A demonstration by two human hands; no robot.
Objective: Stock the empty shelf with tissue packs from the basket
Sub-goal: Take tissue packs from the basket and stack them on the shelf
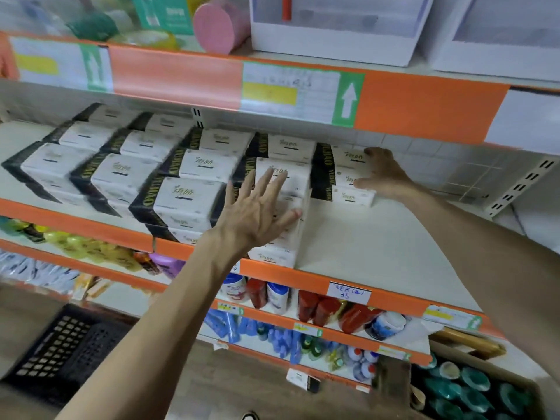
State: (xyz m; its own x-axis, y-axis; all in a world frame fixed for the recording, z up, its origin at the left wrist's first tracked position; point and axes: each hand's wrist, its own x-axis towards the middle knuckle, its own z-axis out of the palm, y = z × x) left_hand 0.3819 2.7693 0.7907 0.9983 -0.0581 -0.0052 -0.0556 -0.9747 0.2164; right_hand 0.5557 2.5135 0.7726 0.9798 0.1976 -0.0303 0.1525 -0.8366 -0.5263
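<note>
White tissue packs with black ends fill the left and middle of the cream shelf (pixel 378 237) in stacked rows. My right hand (pixel 385 174) presses with straight fingers against the right side of the rearmost stack of tissue packs (pixel 345 174). In front of the front stack (pixel 281 225), my left hand (pixel 257 207) is spread open, its fingertips touching the packs. The black basket (pixel 60 353) stands on the floor at lower left; its inside is not visible.
The shelf's right part is bare, bounded by an orange front rail (pixel 333 286) and a slotted upright (pixel 521 183). Lower shelves hold bottles and jars (pixel 318 307). A cardboard box of green items (pixel 472 389) sits at lower right. White boxes (pixel 333 22) stand overhead.
</note>
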